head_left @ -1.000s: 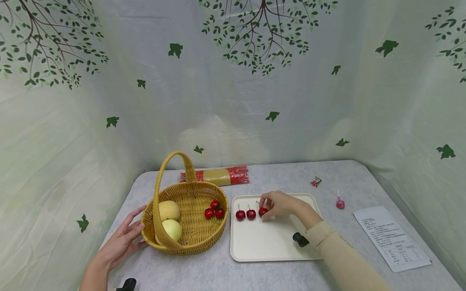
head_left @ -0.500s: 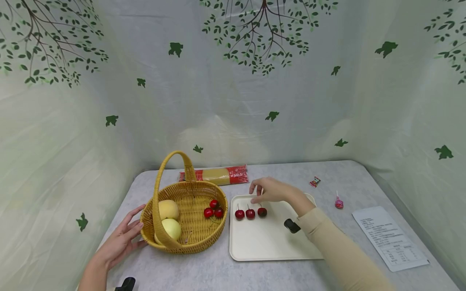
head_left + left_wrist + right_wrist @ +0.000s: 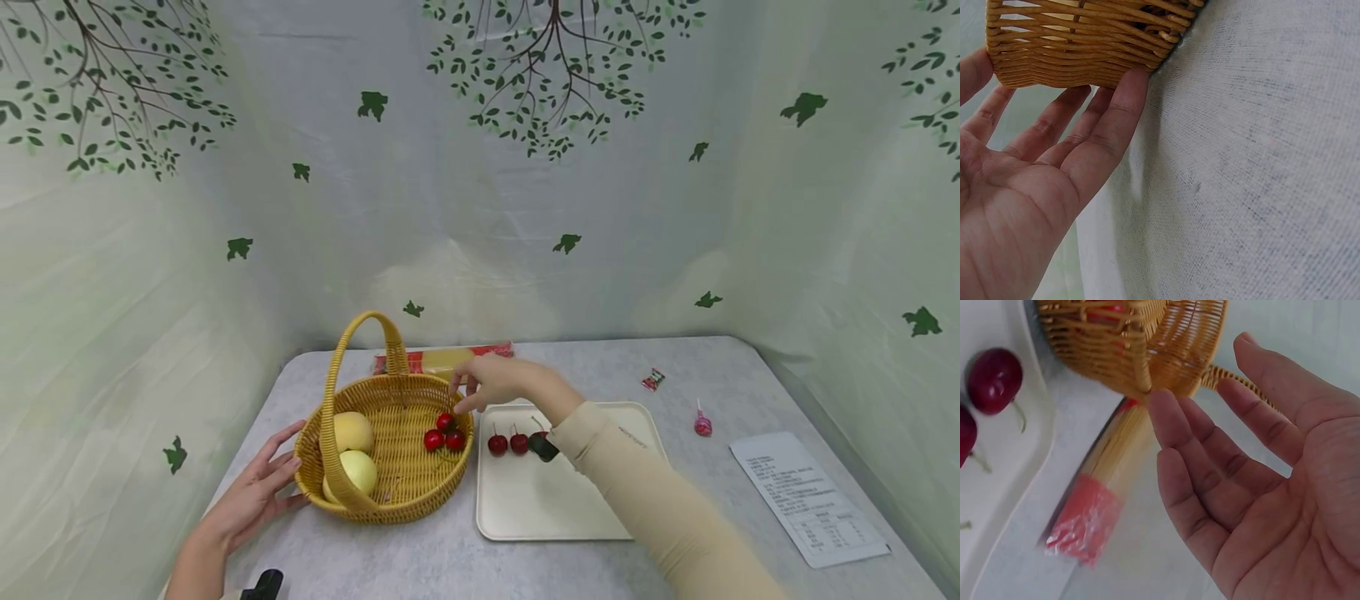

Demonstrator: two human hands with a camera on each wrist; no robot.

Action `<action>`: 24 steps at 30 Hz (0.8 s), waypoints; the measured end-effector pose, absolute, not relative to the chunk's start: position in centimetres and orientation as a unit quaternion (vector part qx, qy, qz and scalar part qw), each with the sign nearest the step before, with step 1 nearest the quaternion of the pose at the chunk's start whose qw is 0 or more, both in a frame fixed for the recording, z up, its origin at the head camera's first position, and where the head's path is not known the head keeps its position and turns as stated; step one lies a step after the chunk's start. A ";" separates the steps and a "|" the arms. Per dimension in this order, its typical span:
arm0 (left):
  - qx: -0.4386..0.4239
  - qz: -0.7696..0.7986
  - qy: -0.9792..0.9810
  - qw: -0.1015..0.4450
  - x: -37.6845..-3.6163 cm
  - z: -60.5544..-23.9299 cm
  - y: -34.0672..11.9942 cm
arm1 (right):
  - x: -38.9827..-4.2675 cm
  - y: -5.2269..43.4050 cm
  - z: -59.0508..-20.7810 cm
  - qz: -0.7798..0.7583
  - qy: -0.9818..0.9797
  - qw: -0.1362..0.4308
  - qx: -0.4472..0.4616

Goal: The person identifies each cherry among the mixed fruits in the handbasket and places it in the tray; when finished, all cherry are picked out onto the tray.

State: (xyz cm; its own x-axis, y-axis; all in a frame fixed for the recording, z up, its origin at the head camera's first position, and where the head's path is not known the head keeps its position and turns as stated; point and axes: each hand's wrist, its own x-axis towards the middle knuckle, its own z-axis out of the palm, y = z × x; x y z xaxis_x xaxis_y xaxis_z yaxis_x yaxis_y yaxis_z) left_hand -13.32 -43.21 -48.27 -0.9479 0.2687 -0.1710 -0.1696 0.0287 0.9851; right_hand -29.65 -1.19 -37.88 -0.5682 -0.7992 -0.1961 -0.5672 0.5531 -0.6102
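My left hand (image 3: 251, 500) rests its fairly straight fingertips against the left side of the yellow wicker basket (image 3: 1085, 47). Two pale yellow round fruits (image 3: 358, 472) lie in the basket's left half, and a bunch of three red cherries (image 3: 435, 440) lies at its right. Over the basket's right rim hovers my right hand (image 3: 498, 382), its fingers spread and slightly bent around nothing, close above the bunch. On the cream tray (image 3: 555, 508) stand three dark cherries (image 3: 996, 380) with stems in a row; the right sleeve's black strap partly hides the rightmost in the head view.
Behind the basket lies a red and yellow pack of noodles (image 3: 1088, 515). Right of the tray are a small wrapped candy (image 3: 652, 380), a pink lollipop (image 3: 702, 425) and a white printed pouch (image 3: 810, 500). Patterned curtains surround the table at the back and sides.
My right hand let go of the third cherry on the tray, rose, then moved left to the basket's right rim. The left hand stays at the basket.
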 end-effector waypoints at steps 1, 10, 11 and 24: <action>0.035 0.696 0.700 0.158 -13.3 -48.3 -43.2 | -29.6 -1.7 -37.9 -0.249 0.848 0.239 -0.401; 0.034 0.696 0.700 0.158 -13.3 -48.1 -43.3 | -29.5 -5.5 -38.1 -0.246 0.840 0.282 -0.393; 0.034 0.697 0.699 0.157 -13.3 -48.1 -43.3 | -29.5 -5.9 -38.1 -0.244 0.840 0.286 -0.391; 0.020 0.697 0.700 0.153 -13.2 -47.9 -43.1 | -29.8 -9.5 -39.5 -0.233 0.838 0.373 -0.322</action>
